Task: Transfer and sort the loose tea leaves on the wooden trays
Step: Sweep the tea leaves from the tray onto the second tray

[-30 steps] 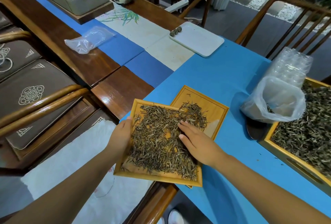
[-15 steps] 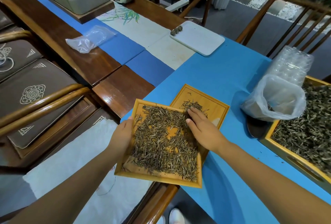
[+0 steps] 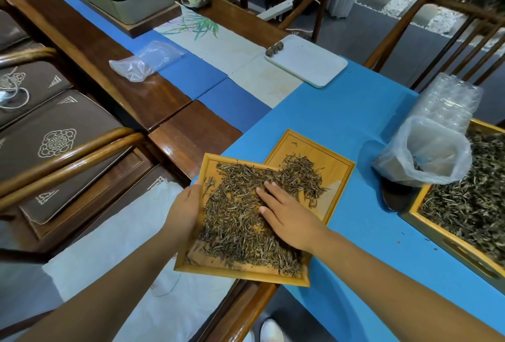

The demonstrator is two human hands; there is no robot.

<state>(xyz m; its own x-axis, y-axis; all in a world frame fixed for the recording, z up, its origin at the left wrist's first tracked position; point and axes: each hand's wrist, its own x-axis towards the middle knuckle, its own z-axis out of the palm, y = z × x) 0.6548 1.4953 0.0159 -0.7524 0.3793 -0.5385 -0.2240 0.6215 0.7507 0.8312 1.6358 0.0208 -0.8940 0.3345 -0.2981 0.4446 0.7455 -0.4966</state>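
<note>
- right hand (image 3: 289, 213) lies flat on the tea leaves (image 3: 240, 221), fingers (image 3: 269, 194) straight and a little spread, tips pointing up-left toward the far corner; not pinching anything, just pressing on the pile
- left hand (image 3: 185, 210) grips the left rim of the near wooden tray (image 3: 235, 273), thumb hooked over the edge, the other fingers hidden under it
- leaves are thin, dry, needle-like, dark olive with pale tips; they cover most of the near tray, with bare wood showing at the top-left corner and along the bottom rim
- the near tray overlaps the second wooden tray (image 3: 336, 172) behind it; a clump of leaves spills across onto that one, whose right side and far corner are mostly bare
- near tray's lower left hangs past the table edge, over a white cloth (image 3: 114, 254)
- blue tablecloth (image 3: 341, 112) is open beyond the second tray and between the trays and the plastic bag (image 3: 426, 158)
- big tray (image 3: 415, 213) full of leaves sits at the right edge, touching the bag; white tray (image 3: 314, 63) is well apart, farther up the table
</note>
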